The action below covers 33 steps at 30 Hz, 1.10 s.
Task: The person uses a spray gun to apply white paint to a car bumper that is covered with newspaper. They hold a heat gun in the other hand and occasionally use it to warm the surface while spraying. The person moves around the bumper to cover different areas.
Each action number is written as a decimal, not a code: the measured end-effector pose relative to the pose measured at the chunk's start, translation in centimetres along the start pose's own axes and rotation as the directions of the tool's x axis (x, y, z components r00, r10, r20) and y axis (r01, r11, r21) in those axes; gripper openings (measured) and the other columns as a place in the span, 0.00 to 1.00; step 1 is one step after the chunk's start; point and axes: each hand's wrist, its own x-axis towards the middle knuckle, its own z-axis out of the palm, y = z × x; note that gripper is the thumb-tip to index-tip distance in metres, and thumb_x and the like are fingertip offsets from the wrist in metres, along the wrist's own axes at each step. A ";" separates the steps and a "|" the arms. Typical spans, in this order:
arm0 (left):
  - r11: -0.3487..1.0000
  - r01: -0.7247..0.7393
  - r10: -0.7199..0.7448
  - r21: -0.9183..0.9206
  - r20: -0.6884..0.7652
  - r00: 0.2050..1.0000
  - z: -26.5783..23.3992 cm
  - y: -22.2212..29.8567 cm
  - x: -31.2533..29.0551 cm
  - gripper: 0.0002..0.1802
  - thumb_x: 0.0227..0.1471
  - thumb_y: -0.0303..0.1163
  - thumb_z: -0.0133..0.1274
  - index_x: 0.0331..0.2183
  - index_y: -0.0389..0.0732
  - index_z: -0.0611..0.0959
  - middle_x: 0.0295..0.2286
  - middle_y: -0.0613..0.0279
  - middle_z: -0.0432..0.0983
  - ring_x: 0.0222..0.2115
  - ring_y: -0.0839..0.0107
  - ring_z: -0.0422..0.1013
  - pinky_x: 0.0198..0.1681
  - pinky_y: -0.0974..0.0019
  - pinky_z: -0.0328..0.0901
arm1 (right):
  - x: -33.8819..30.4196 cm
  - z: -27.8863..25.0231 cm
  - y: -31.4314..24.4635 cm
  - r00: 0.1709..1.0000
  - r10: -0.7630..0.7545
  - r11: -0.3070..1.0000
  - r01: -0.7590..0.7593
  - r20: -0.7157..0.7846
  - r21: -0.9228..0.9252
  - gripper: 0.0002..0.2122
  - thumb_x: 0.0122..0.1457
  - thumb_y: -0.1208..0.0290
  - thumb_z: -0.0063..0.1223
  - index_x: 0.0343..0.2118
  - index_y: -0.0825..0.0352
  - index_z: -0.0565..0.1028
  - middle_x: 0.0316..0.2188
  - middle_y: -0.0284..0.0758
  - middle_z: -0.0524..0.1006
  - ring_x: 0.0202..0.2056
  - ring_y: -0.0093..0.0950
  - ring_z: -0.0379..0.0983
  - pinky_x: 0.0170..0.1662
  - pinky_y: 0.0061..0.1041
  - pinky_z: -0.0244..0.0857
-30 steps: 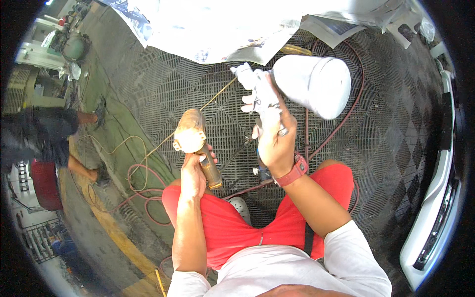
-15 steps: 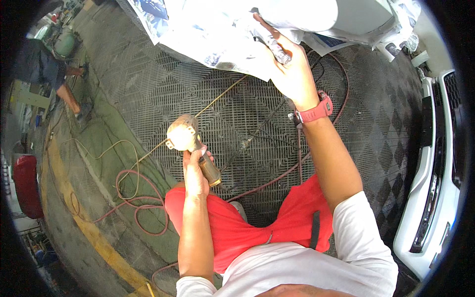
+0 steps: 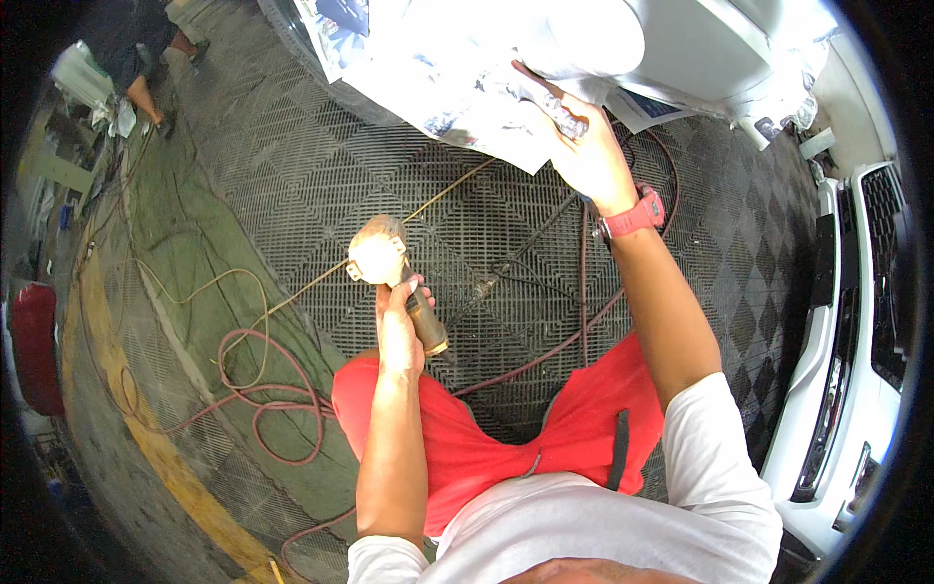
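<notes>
My left hand point(image 3: 397, 336) is wrapped around the dark barrel of a hand-held tool point(image 3: 425, 323) with a round, pale, brightly lit head and a brass-coloured end. I cannot make out its exact kind. Stretched out far ahead, my right hand point(image 3: 595, 156) is closed around a crumpled silvery piece point(image 3: 567, 121), right against the overexposed masking paper point(image 3: 457, 122). This paper hangs over a white car body point(image 3: 696, 63). Glare hides much of the paper and part of what the right fingers touch.
Dark grating tiles point(image 3: 321, 175) cover the floor. A red hose point(image 3: 287, 389) and a beige cord point(image 3: 306, 290) cross it, over a green cloth point(image 3: 195, 292) at left. White bumpers point(image 3: 827, 389) stand at right. Another person point(image 3: 141, 58) is at the upper left.
The view has shifted slightly. My right hand and the lit tool in my left hand appear a little further right and the right hand slightly lower. Both grips stay the same. The other person has moved.
</notes>
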 end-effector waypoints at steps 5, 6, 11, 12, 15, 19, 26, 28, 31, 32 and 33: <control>0.999 -0.047 0.048 -0.016 0.066 0.997 0.1 0.1 0.1 0.19 0.61 0.31 0.49 0.54 0.40 0.73 0.41 0.63 0.75 0.40 0.70 0.73 0.49 0.62 0.71 | -3.8 2.2 -0.2 0.998 0.021 0.995 -0.015 -0.063 0.094 0.20 0.66 0.77 0.56 0.61 0.70 0.74 0.62 0.39 0.76 0.60 0.26 0.73 0.63 0.27 0.63; 0.998 -0.062 0.065 -0.031 0.084 0.994 -0.1 -0.3 0.3 0.20 0.61 0.30 0.48 0.54 0.40 0.72 0.41 0.62 0.75 0.40 0.70 0.73 0.49 0.61 0.71 | -4.8 2.9 -0.8 0.994 0.078 0.988 -0.067 -0.073 0.138 0.20 0.66 0.77 0.57 0.61 0.71 0.75 0.62 0.39 0.76 0.61 0.27 0.73 0.65 0.28 0.62; 0.997 -0.006 0.025 -0.081 0.245 0.969 0.5 -0.6 0.8 0.28 0.57 0.20 0.47 0.59 0.40 0.65 0.49 0.59 0.70 0.45 0.69 0.70 0.54 0.60 0.68 | -9.2 5.3 -0.3 0.954 0.214 0.963 -0.170 -0.211 0.208 0.21 0.67 0.74 0.56 0.62 0.71 0.73 0.57 0.41 0.79 0.54 0.24 0.74 0.57 0.26 0.65; 0.996 -0.011 0.032 -0.084 0.251 0.967 0.3 -0.8 0.9 0.29 0.55 0.19 0.47 0.59 0.40 0.68 0.49 0.59 0.71 0.45 0.66 0.70 0.57 0.58 0.67 | -9.8 5.6 -0.1 0.938 0.226 0.965 -0.178 -0.262 0.194 0.21 0.69 0.72 0.54 0.63 0.71 0.72 0.55 0.40 0.80 0.49 0.22 0.74 0.50 0.24 0.68; 0.997 -0.081 0.082 -0.012 0.241 0.967 0.3 -1.3 1.4 0.29 0.55 0.21 0.49 0.59 0.40 0.68 0.48 0.60 0.71 0.45 0.68 0.70 0.54 0.60 0.68 | -11.5 6.5 -0.8 0.842 0.324 0.932 -0.206 -0.432 0.297 0.20 0.74 0.63 0.45 0.62 0.69 0.72 0.45 0.37 0.84 0.24 0.12 0.70 0.23 0.15 0.64; 0.996 -0.086 0.087 -0.009 0.036 0.996 0.8 -0.3 2.3 0.20 0.57 0.34 0.60 0.51 0.45 0.76 0.38 0.66 0.74 0.35 0.75 0.72 0.42 0.66 0.71 | -12.7 5.4 -1.7 0.659 0.383 0.909 -0.145 -0.647 0.390 0.32 0.76 0.45 0.25 0.54 0.72 0.74 0.44 0.39 0.83 0.25 0.19 0.72 0.24 0.20 0.67; 0.989 -0.012 -0.002 -0.148 -0.092 0.996 -0.5 -1.0 4.7 0.16 0.55 0.31 0.64 0.44 0.48 0.76 0.29 0.71 0.72 0.27 0.80 0.70 0.31 0.72 0.71 | -10.2 7.1 -3.8 0.671 0.284 0.951 -0.106 -0.685 0.290 0.27 0.77 0.49 0.27 0.43 0.69 0.76 0.35 0.37 0.83 0.25 0.21 0.75 0.22 0.19 0.66; 0.988 -0.040 0.024 -0.148 -0.111 0.994 -0.5 -1.1 5.2 0.13 0.56 0.31 0.64 0.42 0.49 0.77 0.26 0.71 0.72 0.25 0.79 0.70 0.29 0.71 0.71 | -9.4 8.2 -4.5 0.765 0.282 0.934 -0.081 -0.579 0.347 0.23 0.78 0.54 0.32 0.43 0.69 0.76 0.34 0.36 0.83 0.26 0.19 0.75 0.22 0.18 0.66; 0.991 -0.018 0.006 -0.136 -0.086 0.996 -0.5 -1.4 5.6 0.16 0.55 0.31 0.64 0.44 0.48 0.77 0.30 0.71 0.73 0.27 0.80 0.71 0.30 0.72 0.71 | -8.3 9.7 -6.9 0.824 0.308 0.919 -0.129 -0.475 0.372 0.27 0.78 0.50 0.29 0.42 0.70 0.76 0.34 0.37 0.83 0.29 0.22 0.79 0.22 0.20 0.68; 0.990 0.007 -0.016 -0.140 -0.058 0.998 -0.4 -1.5 5.7 0.18 0.55 0.31 0.64 0.46 0.47 0.76 0.34 0.70 0.75 0.28 0.80 0.71 0.32 0.72 0.71 | -8.1 9.5 -7.6 0.837 0.299 0.925 -0.137 -0.458 0.354 0.27 0.78 0.50 0.29 0.42 0.70 0.77 0.34 0.37 0.83 0.29 0.22 0.79 0.22 0.20 0.68; 0.990 0.031 -0.035 -0.139 -0.031 0.999 -0.4 -1.5 5.8 0.21 0.54 0.30 0.64 0.47 0.46 0.75 0.38 0.70 0.76 0.30 0.81 0.71 0.34 0.73 0.71 | -8.0 9.4 -7.9 0.848 0.292 0.930 -0.143 -0.442 0.339 0.27 0.78 0.50 0.29 0.42 0.70 0.77 0.34 0.37 0.83 0.30 0.22 0.80 0.22 0.20 0.68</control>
